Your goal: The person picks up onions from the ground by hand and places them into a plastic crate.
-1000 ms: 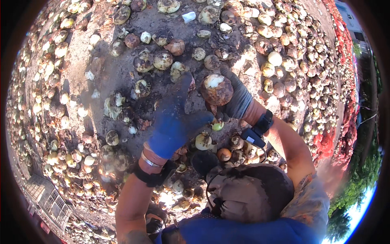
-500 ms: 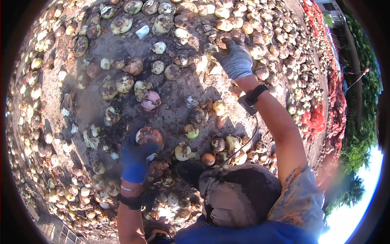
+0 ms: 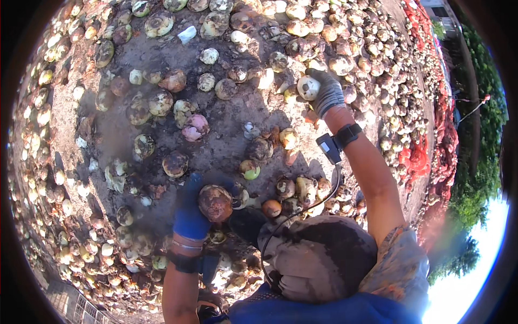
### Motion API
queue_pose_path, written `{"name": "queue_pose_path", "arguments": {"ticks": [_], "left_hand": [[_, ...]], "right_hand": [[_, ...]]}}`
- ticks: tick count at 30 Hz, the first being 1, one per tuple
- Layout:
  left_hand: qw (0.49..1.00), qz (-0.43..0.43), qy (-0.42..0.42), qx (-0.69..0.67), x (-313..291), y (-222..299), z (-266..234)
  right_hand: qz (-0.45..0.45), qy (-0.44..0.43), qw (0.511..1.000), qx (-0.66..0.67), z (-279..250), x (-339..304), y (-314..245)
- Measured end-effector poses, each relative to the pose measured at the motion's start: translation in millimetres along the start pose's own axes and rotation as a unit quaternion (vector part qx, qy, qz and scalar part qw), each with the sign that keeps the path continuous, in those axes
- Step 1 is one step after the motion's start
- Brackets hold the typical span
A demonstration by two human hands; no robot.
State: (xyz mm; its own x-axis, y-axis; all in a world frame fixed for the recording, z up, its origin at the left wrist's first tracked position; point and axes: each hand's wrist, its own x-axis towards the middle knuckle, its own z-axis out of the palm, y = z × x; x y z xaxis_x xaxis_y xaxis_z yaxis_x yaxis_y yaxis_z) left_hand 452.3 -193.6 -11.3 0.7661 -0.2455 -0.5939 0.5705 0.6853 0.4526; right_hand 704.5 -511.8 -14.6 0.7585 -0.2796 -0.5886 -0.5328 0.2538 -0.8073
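Note:
My left hand (image 3: 189, 210), in a blue glove, is wrapped round a large brown, dirt-stained onion (image 3: 216, 203) just above the ground, left of my bent knee. Farther off to the right, my right hand (image 3: 330, 93) in a grey-white glove grips a pale onion (image 3: 308, 88) with dark marks on it. Its fingers are partly hidden behind that onion. Between the hands lie a green-tinged onion (image 3: 250, 169), a yellow onion (image 3: 289, 139) and a pinkish onion (image 3: 195, 128) on bare soil.
Dense onions (image 3: 386, 70) cover the ground on the right, and more are strewn at the left. Red mesh netting (image 3: 415, 159) runs along the right side, with green trees (image 3: 475, 178) beyond. A cable (image 3: 329, 195) hangs from my right wrist. A plastic crate (image 3: 81, 310) stands lower left.
My left hand has lifted the brown onion and moved right with it. My right hand, earlier reaching among the onions, has taken hold of the pale onion and drawn back slightly.

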Motion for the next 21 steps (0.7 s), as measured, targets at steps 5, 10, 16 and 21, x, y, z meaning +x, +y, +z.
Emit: {"name": "queue_pose_path", "arguments": {"ticks": [5, 10, 16, 21], "left_hand": [[0.989, 0.030, -0.004, 0.142, 22.1, -14.0, 6.9], [0.996, 0.009, -0.001, 0.090, 15.6, -19.1, 1.5], [0.999, -0.016, -0.041, -0.013, -7.5, -20.1, 4.0], [0.999, -0.027, -0.025, 0.017, -18.6, -13.4, 8.4]], "right_hand": [[0.097, -0.253, 0.943, -0.192, 49.6, -113.0, 61.2], [-0.258, -0.384, 0.780, -0.420, 68.2, -177.3, 111.4], [-0.289, -0.365, 0.738, -0.488, 56.7, -168.9, 92.9], [-0.326, -0.197, 0.645, -0.663, 35.6, -89.0, 63.6]]}}
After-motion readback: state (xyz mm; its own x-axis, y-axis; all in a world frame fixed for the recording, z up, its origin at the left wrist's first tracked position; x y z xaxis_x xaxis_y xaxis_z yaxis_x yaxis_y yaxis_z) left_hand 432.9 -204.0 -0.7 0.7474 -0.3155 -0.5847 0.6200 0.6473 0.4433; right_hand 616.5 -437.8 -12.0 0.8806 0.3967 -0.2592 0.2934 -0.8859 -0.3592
